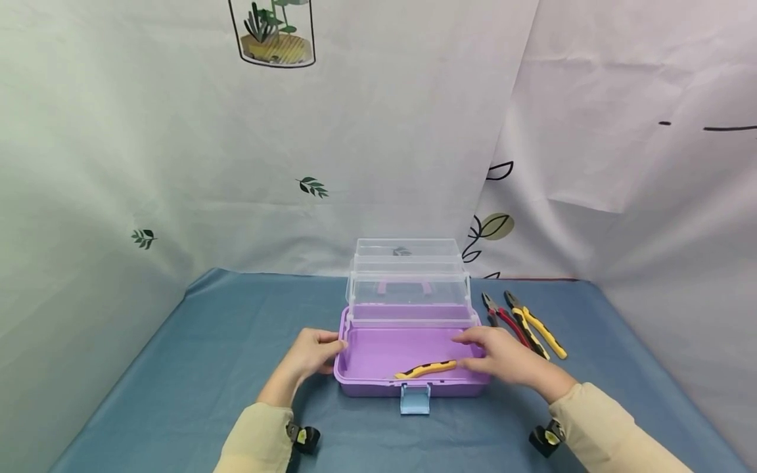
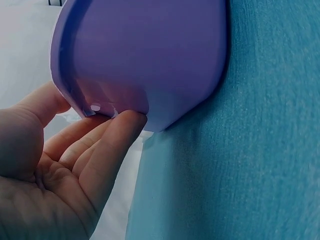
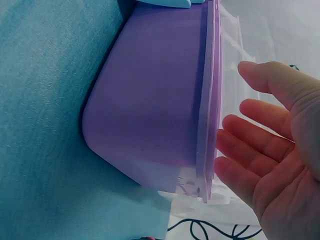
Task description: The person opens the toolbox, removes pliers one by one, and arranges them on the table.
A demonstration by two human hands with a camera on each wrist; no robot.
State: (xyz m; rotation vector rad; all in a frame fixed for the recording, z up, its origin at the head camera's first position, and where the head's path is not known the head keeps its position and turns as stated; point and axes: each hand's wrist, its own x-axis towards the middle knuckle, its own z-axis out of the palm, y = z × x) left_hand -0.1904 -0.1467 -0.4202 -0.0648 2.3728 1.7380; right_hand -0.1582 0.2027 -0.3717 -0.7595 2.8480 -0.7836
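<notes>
A purple toolbox stands with its clear lid raised at the back. My left hand grips its left rim, thumb over the edge and fingers against the outer wall; the left wrist view shows this hand on the box corner. In the box, near the front wall, lies a yellow-and-black handled tool; its kind cannot be made out. Over the right rim is my right hand, thumb near the tool's right end. Its fingers are spread and loosely bent in the right wrist view, where the hand holds nothing.
Right of the box lie pliers with red-and-black handles and pliers with yellow-and-black handles. A pale blue latch hangs down at the box front. Blue cloth covers the table; a printed white curtain stands behind.
</notes>
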